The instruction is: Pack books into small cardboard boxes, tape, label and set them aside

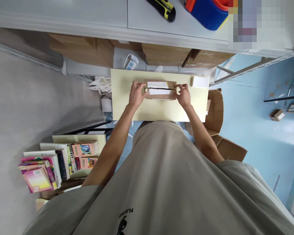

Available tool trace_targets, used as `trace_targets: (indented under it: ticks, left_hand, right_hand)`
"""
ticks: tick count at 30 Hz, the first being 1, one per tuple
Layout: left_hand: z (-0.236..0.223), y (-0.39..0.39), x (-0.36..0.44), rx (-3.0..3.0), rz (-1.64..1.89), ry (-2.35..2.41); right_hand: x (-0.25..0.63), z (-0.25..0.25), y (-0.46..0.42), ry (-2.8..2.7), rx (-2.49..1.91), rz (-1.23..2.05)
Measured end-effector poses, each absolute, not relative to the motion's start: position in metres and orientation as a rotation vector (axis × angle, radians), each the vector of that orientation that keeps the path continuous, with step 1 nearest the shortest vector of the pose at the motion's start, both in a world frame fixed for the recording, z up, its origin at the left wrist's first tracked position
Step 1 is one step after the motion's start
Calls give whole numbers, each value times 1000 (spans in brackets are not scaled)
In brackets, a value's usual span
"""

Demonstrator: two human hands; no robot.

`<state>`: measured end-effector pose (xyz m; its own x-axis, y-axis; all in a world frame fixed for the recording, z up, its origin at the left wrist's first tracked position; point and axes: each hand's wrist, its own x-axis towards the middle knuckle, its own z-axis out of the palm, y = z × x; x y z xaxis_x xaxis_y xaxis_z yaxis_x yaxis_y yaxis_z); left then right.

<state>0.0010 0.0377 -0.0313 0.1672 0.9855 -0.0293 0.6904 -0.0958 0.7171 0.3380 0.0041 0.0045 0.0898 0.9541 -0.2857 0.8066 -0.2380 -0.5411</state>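
Note:
A small cardboard box lies on the pale yellow tabletop, with white patches on its upper side and a thin dark line running lengthwise between them. My left hand is closed at the box's left end, thumb and fingers pinched together. At the right end my right hand pinches in the same way. Clear, shiny material shows by the fingertips at both ends; whether it is tape or other plastic I cannot tell. A white box sits right of my right hand.
Behind the yellow table stand brown cartons under a grey shelf. A power strip lies near them. On the shelf are a yellow-black cutter and a blue tape dispenser. Books are at lower left, open cartons at right.

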Motion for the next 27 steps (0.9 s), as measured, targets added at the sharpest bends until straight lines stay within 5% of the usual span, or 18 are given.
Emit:
trace_targets:
  ticks: [27]
  left_hand:
    - [-21, 0, 16, 1715, 400, 1702]
  right_hand:
    - [345, -24, -37, -1646, -1986, 966]
